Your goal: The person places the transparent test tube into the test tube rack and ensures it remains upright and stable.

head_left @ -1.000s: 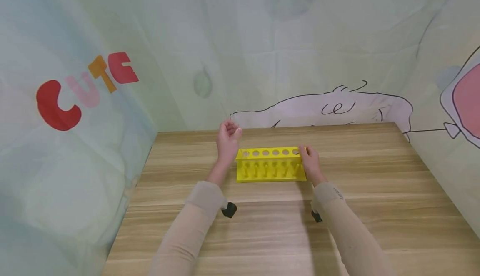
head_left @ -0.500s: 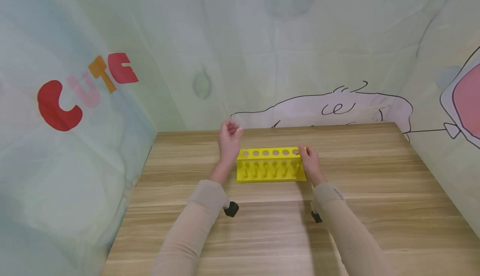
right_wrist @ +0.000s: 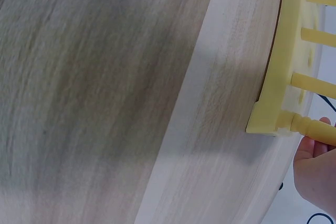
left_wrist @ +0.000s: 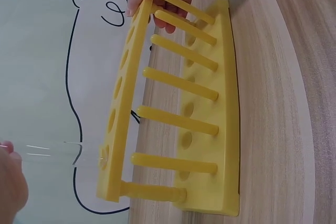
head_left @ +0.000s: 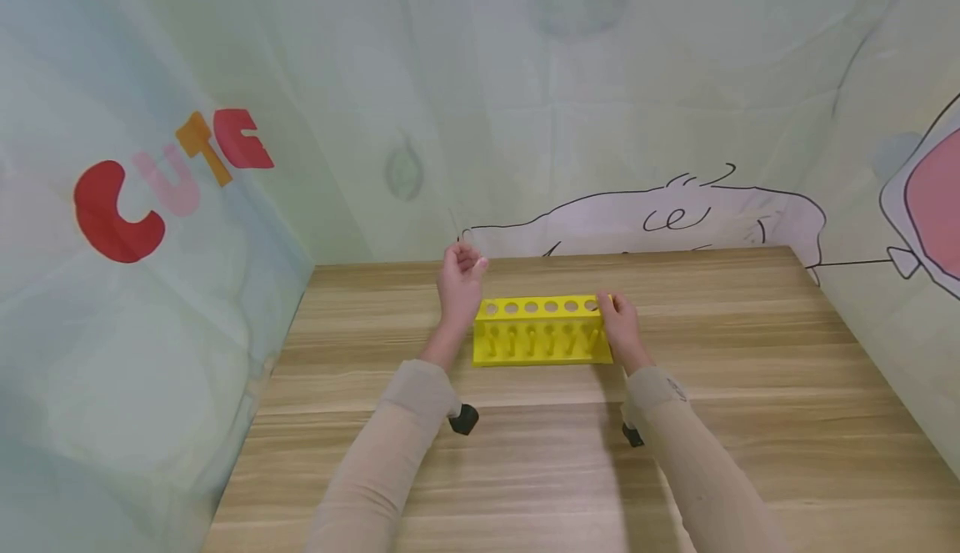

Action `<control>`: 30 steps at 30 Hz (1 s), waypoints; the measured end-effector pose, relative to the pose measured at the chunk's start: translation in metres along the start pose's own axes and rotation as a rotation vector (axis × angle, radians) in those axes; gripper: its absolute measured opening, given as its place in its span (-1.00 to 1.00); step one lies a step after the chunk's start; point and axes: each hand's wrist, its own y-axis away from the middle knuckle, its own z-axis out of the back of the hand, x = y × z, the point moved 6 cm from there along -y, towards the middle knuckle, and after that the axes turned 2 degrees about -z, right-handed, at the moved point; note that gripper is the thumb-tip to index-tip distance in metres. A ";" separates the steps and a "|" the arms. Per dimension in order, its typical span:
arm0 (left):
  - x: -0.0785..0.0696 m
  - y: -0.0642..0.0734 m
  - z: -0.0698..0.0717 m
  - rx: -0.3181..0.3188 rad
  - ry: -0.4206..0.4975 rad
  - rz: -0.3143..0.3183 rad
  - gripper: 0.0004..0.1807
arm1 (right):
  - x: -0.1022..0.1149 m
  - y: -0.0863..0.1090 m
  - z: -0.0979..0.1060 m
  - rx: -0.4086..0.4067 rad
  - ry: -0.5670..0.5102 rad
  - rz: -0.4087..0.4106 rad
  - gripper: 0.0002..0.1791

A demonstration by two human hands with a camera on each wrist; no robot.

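A yellow test tube rack (head_left: 540,356) stands on the table, with a row of round holes along its top bar and pegs below. My left hand (head_left: 459,286) is raised behind the rack's left end, its fingers curled and pinching a clear test tube (left_wrist: 63,149). In the left wrist view the tube's rounded end is at the end hole of the top bar; in the head view the tube barely shows. My right hand (head_left: 621,326) grips the right end of the top bar, thumb and fingers on either side, as the left wrist view shows.
The wood-grain table (head_left: 540,470) runs back to a printed cloth backdrop (head_left: 480,103) behind the rack. Another cloth side (head_left: 172,328) with coloured letters borders the left. Black wrist-worn pieces (head_left: 464,419) hang below the sleeves.
My left hand has shifted slightly right and down, and the thin clear line above it has sunk lower. The rack and my right hand have stayed put.
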 end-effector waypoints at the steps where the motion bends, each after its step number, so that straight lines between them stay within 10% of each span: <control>1: 0.001 0.000 0.000 0.002 -0.001 0.001 -0.71 | 0.000 0.000 0.000 0.000 -0.004 0.000 -0.50; 30: 0.015 0.001 -0.007 0.011 -0.085 -0.005 -0.75 | -0.001 -0.001 0.002 -0.005 -0.028 0.024 -0.52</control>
